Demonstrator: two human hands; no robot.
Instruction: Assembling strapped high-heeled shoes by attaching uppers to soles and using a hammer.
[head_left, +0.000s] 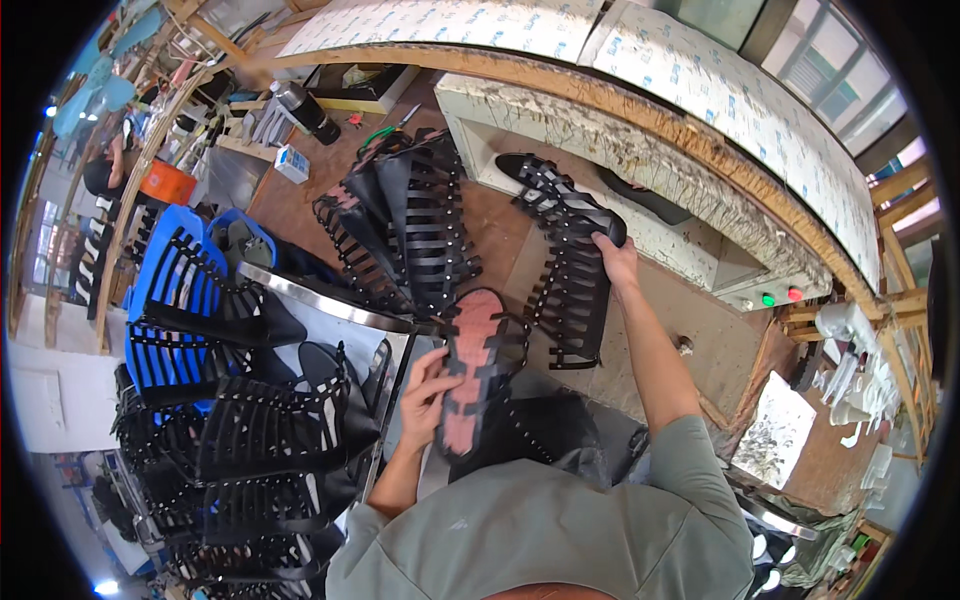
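My right hand [618, 258] grips a tall black strappy gladiator sandal [573, 222] by its heel end. The sandal's toe reaches into the opening of a long pale box, and its studded straps hang down over the worktable. Close to my body, my left hand [425, 397] has its fingers curled at the edge of a second black strappy piece with a pink sole [470, 370], which is slightly blurred. Beyond that piece lies a bundle of black studded strap uppers [410, 225]. Some of my left fingertips are hidden against the pink-soled piece.
The long pale box [460, 105] has crusted edges, green and red buttons, and another dark sole [645, 195] inside. Heaped black strap uppers [260, 430] and a blue basket [170, 330] stand left. A dark bottle [305, 112] and small white box [292, 164] are at the back left.
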